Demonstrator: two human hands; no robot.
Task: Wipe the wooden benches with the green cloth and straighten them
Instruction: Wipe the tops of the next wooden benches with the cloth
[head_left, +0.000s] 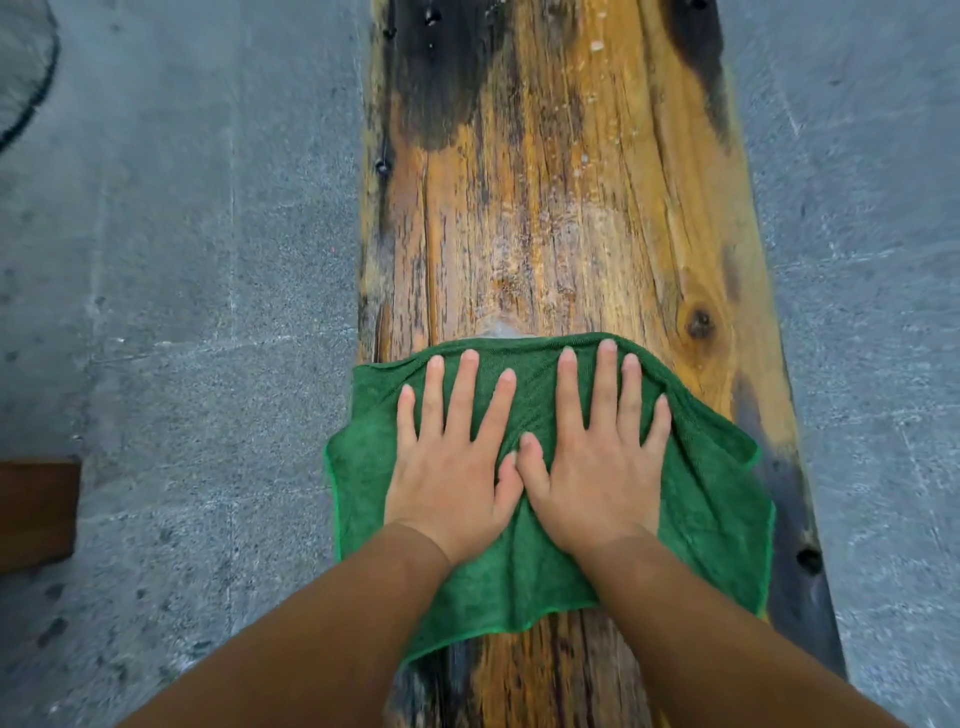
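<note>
A weathered wooden bench (561, 208), orange-brown with dark stains and a wet sheen, runs away from me up the middle of the view. A green cloth (717, 499) lies spread across its near part, draping a little over the left edge. My left hand (452, 457) and my right hand (597, 462) press flat on the cloth side by side, fingers spread and pointing forward, thumbs touching. Neither hand is curled around the cloth.
Grey concrete floor (182, 260) lies on both sides of the bench. A brown wooden piece (36, 514) shows at the left edge. A dark curved line (36, 93) marks the floor at top left. Dark screw heads dot the bench edges.
</note>
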